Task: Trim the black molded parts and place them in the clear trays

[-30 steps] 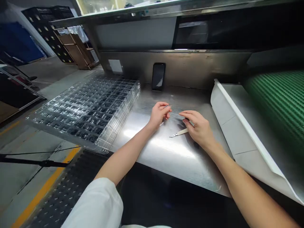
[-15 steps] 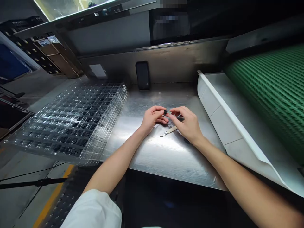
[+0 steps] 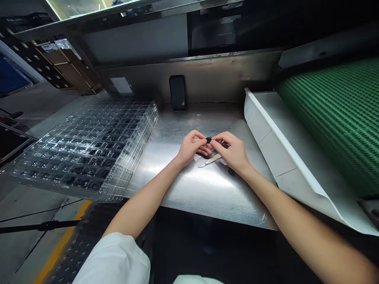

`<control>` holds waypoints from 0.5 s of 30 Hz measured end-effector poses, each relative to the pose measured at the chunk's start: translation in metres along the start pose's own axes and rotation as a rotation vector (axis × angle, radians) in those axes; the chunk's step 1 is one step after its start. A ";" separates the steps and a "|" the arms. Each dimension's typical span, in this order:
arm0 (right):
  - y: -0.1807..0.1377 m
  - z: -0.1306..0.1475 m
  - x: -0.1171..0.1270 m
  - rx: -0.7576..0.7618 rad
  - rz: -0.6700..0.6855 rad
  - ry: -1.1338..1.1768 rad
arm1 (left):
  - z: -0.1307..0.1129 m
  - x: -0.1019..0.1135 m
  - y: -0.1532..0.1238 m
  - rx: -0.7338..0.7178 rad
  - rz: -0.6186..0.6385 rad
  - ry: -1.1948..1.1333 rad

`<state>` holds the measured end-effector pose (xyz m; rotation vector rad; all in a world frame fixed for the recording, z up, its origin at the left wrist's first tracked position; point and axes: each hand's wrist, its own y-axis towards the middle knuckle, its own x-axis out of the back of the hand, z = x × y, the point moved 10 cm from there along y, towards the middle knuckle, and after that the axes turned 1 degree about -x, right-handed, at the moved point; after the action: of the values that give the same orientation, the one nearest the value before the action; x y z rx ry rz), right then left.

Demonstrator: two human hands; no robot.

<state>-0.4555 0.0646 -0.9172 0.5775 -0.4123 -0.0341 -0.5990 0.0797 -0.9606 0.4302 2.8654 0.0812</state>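
Observation:
A small black part [image 3: 209, 139], rounded with what looks like a hole or dark centre, is pinched between my two hands above the metal table [image 3: 195, 193]. My left hand [image 3: 191, 148] grips its left side with thumb and forefinger. From the right, the thumb and fingertips of my right hand [image 3: 232, 152] close on the other side of it. A craft knife [image 3: 211, 160] with a pale handle and a pointed blade is below the hands, blade toward the left; the handle's far end is hidden by my right hand.
Stacked clear plastic trays [image 3: 85, 146] holding black parts stand on the left. A black upright object [image 3: 177, 92] leans against the metal back wall. To the right runs a white chute wall [image 3: 275, 146] beside a green conveyor belt [image 3: 340, 114].
My right fingers have come in and closed on the black part, which has turned to show more of its face. My left hand keeps its pinch.

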 end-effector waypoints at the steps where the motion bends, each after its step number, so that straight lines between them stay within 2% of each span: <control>1: 0.000 0.000 0.000 -0.005 0.000 0.005 | -0.001 -0.001 0.000 -0.001 0.004 0.006; 6: -0.001 -0.003 -0.004 -0.049 0.017 0.056 | -0.002 -0.003 0.000 -0.004 0.005 0.025; 10: -0.001 -0.011 -0.005 -0.112 0.021 0.115 | -0.001 -0.009 -0.001 -0.004 0.055 0.038; 15: -0.003 -0.025 -0.012 -0.248 0.065 0.262 | -0.001 -0.014 -0.003 0.001 0.120 -0.007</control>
<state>-0.4561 0.0774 -0.9422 0.3178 -0.1679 0.0516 -0.5870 0.0726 -0.9565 0.6009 2.8304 0.0997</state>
